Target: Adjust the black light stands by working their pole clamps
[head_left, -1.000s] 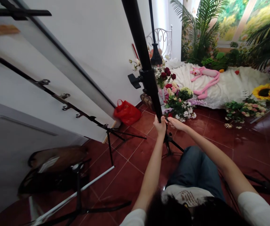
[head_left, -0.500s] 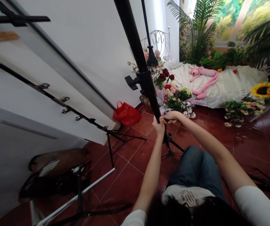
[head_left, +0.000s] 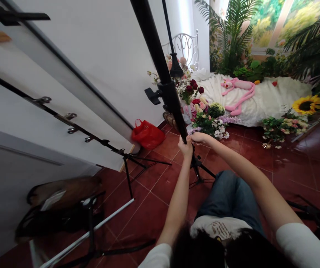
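Indoors, hands [head_left: 186, 149] on stand [head_left: 170, 97], red tiled floor [head_left: 148, 216], white wall [head_left: 118, 56]

Left hand [head_left: 186, 147] wrapped in a closed grip, thumb on top. Left wrist [head_left: 187, 159] roughly in line with the left forearm [head_left: 177, 199], which runs back and down from the hand, arm mostly straight. Right hand [head_left: 199, 137] just beside the left one, on its right and slightly farther forward, back of the hand up, fingers curled in; tips too small to read, can't tell if they touch the left thumb. Right forearm [head_left: 233, 159] angles out to the right behind its hand, right elbow [head_left: 260, 186] slightly bent, wide of both hands.
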{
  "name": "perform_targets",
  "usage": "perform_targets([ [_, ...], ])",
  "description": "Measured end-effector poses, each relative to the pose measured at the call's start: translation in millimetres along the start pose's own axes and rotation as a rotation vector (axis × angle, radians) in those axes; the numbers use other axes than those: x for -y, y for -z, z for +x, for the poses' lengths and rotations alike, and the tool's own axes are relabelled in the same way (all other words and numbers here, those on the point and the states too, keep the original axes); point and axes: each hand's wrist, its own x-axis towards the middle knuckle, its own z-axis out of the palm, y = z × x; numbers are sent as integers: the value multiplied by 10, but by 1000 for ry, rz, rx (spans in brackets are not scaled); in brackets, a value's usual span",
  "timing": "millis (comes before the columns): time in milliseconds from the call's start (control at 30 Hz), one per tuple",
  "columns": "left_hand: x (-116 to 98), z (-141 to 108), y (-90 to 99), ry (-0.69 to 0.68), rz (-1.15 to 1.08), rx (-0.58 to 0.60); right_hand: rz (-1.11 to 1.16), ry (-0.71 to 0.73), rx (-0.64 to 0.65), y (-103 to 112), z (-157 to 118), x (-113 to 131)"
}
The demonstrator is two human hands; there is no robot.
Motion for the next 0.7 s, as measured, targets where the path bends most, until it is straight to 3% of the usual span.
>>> perform_targets([
  [100, -7, -11, 3, 17, -13, 13, 168, 97, -184, 102, -139, -4],
  [167, -2, -17, -4, 34, -39, 31, 411, 263, -352, 238, -237, 90],
  [267, 32, -18, -20, 44, -56, 35, 703, 597, -439, 443, -393, 401],
  [367, 70, -11, -30, 44, -56, 34, 639, 789, -515, 525, -492, 790],
  [467, 63, 7, -21, 54, -56, 50, 434, 723, -708, 463, -457, 1061],
  [600, -15, 36, 23, -1, -10, 40, 266, 561, -937, 355, -333, 1198],
  [700, -47, 23, 60, -47, -14, 50, 206, 549, -1027, 450, -353, 1292],
])
